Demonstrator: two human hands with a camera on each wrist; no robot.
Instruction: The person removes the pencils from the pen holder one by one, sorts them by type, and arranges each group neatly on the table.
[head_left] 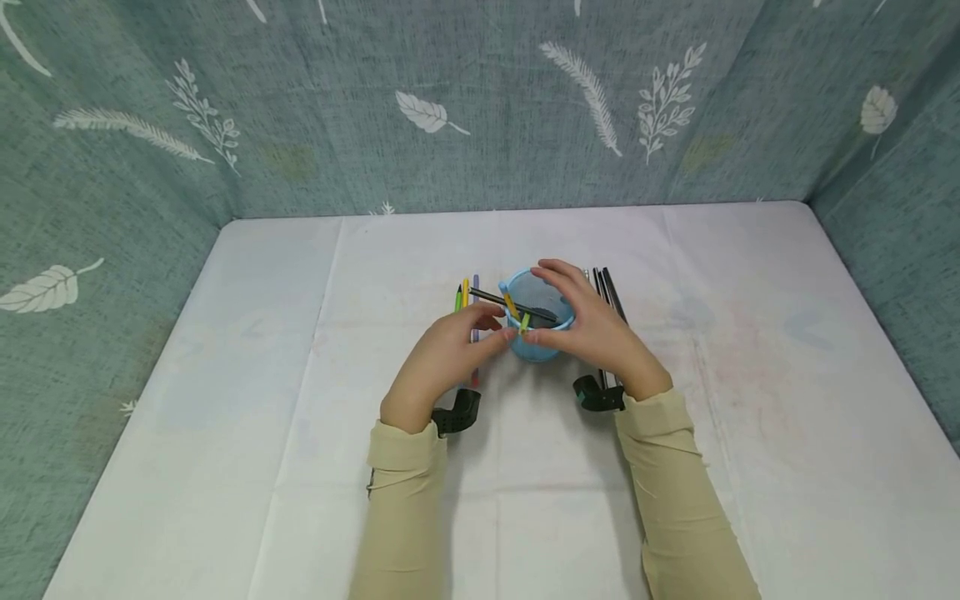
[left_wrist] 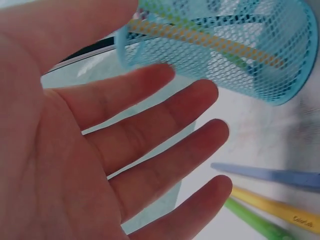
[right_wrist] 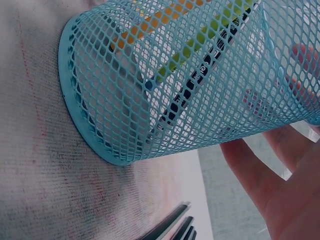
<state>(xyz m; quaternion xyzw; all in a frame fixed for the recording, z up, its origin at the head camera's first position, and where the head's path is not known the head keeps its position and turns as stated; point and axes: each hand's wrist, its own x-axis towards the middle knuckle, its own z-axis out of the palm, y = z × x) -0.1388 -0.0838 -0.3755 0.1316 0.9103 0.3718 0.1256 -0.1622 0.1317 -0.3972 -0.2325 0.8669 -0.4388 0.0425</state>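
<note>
A light blue mesh pen cup (head_left: 534, 352) stands upright on the table. My right hand (head_left: 596, 327) grips it around the rim, thumb on the near side and fingers on the far side. Inside lean a black pen (head_left: 487, 295), a yellow-orange pen (head_left: 512, 304) and a green pen (head_left: 525, 322); the right wrist view shows them through the mesh (right_wrist: 112, 145). My left hand (head_left: 448, 348) is at the cup's left, its fingers (left_wrist: 165, 117) extended and spread in the left wrist view. Its thumb reaches the rim beside the pens; whether it touches is unclear.
Left of the cup lie a green marker (left_wrist: 255, 220), a yellow marker (left_wrist: 280, 207) and a purple-blue marker (left_wrist: 280, 175), partly under my left hand. Several black pens (head_left: 613, 292) lie to the right, partly behind my right hand. A leaf-patterned curtain (head_left: 487, 167) borders the white table (head_left: 225, 375).
</note>
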